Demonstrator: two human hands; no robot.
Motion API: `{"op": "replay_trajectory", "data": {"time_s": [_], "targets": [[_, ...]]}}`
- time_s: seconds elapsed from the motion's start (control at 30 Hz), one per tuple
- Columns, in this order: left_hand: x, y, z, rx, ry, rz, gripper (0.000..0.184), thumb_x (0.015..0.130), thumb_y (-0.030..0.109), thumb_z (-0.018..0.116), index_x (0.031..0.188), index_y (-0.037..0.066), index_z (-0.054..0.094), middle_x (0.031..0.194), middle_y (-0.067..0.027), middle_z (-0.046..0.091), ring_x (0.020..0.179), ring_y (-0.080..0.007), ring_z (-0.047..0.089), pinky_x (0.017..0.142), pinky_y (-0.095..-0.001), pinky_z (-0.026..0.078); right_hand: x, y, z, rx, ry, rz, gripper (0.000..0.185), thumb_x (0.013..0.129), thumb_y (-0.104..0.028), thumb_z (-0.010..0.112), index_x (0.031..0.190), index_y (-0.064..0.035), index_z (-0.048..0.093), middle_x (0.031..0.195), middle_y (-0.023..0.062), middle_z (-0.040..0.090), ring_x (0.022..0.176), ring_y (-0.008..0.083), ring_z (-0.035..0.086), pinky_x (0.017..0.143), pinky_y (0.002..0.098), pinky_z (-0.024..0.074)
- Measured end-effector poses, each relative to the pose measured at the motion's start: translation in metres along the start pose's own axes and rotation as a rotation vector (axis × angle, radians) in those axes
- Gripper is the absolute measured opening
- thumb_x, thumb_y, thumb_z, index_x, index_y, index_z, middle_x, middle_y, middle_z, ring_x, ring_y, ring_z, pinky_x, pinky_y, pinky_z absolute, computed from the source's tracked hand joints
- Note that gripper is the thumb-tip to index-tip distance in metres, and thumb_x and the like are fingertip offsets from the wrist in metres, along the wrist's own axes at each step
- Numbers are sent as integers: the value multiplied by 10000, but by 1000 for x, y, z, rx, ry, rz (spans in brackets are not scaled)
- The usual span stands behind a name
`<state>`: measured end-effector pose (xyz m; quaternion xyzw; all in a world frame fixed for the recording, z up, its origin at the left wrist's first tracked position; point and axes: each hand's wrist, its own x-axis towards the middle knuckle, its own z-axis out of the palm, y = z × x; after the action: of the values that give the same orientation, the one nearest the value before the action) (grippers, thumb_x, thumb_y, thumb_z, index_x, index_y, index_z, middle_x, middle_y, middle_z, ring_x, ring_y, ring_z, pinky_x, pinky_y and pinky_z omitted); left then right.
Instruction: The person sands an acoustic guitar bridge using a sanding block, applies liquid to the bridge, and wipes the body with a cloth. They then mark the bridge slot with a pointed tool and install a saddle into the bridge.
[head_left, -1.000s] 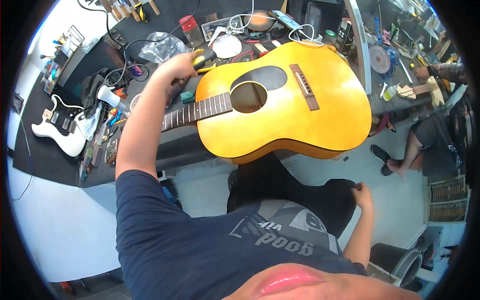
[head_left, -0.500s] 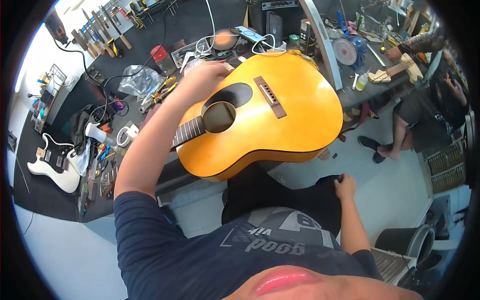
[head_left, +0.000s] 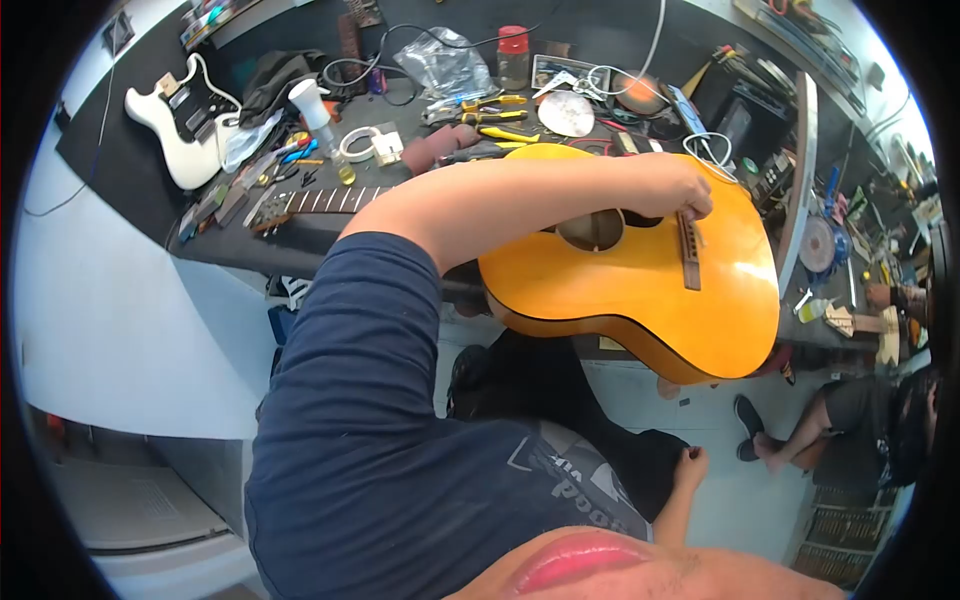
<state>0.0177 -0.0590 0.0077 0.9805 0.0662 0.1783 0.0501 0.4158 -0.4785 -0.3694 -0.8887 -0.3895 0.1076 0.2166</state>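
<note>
Right of centre, left hand bunches fingers over glossy yellow wooden guitar; lower right, right hand curls; grips unclear

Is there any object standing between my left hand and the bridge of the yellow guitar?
Nothing visible. The left hand is at the far end of the bridge on the guitar; I cannot tell if it touches.

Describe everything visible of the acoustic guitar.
The acoustic guitar lies face up, its glossy, apparently wooden amber body overhanging the bench edge. It has a round soundhole and brown bridge; no strings show. The fretted neck points left, partly hidden by the arm. The left hand appears to touch the bridge's far end.
</note>
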Motion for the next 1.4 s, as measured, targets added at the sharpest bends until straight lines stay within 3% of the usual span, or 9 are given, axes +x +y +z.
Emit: {"op": "replay_trajectory", "data": {"time_s": [0.23, 0.37, 0.53, 0.67, 0.8, 0.87, 1.0, 1.27, 1.4], "targets": [[-33, -27, -43, 90, 397, -51, 236, 890, 15, 697, 1121, 52, 728, 1076, -136, 721, 1010, -371, 710, 881, -454, 578, -1, -7, 7, -15, 5, -35, 190, 920, -168, 714, 965, 14, 681, 898, 177, 721, 837, 315, 676, 815, 444, 541], [-143, -75, -74, 367, -91, -787, 176, 943, 132, 689, 1065, 26, 760, 1033, -226, 768, 1010, -415, 743, 879, -505, 584, -2, -7, 4, 13, -15, -31, 193, 921, -166, 710, 969, 18, 681, 902, 179, 721, 846, 328, 680, 821, 449, 540], [-212, -69, -63, 273, -305, -1079, 229, 945, 146, 663, 1109, 44, 787, 1065, -228, 783, 1014, -435, 756, 903, -525, 587, 8, -4, 4, -17, -75, 12, 202, 913, -160, 756, 976, 12, 669, 948, 188, 722, 878, 356, 690, 834, 468, 552], [-208, -4, -86, 384, -151, -1085, 232, 971, 147, 636, 1141, 33, 743, 1048, -205, 769, 1009, -412, 749, 876, -517, 593, 18, -13, 5, -48, -145, -19, 186, 910, -157, 755, 969, 6, 688, 933, 194, 733, 871, 368, 702, 825, 472, 557], [-194, 136, -127, 348, 370, -557, 114, 920, 99, 709, 1016, 38, 716, 947, -152, 718, 877, -378, 717, 786, -486, 590, 13, -11, 9, -110, -81, -44, 199, 902, -174, 763, 973, 6, 713, 915, 203, 750, 877, 397, 721, 819, 489, 564], [-181, 198, -146, 426, 472, -331, 141, 799, 82, 772, 923, 56, 710, 820, -86, 673, 691, -293, 659, 717, -477, 597, 14, -15, 9, -87, -86, -45, 216, 898, -193, 770, 974, 1, 720, 910, 207, 753, 886, 407, 726, 822, 496, 566], [-174, 266, -162, 319, 458, -97, 102, 827, 86, 739, 917, 40, 725, 773, -80, 673, 644, -251, 651, 662, -427, 564, 15, 1, 6, -105, -17, -148, 238, 886, -218, 785, 971, -3, 730, 899, 215, 752, 880, 420, 732, 822, 500, 570], [-176, 306, -163, 73, 463, -111, 125, 882, 96, 672, 906, 6, 755, 677, -66, 675, 549, -166, 635, 553, -328, 499, 13, -13, 4, -119, -99, -138, 331, 952, -280, 744, 1093, 18, 723, 994, 240, 760, 944, 427, 731, 867, 499, 568], [-212, 293, -188, -315, 538, -524, 173, 910, 101, 638, 900, -11, 770, 629, -59, 675, 502, -124, 627, 498, -278, 466, 18, -21, 7, -143, -208, -110, 380, 985, -311, 723, 1154, 29, 720, 1041, 252, 764, 976, 431, 731, 890, 499, 566]]}}
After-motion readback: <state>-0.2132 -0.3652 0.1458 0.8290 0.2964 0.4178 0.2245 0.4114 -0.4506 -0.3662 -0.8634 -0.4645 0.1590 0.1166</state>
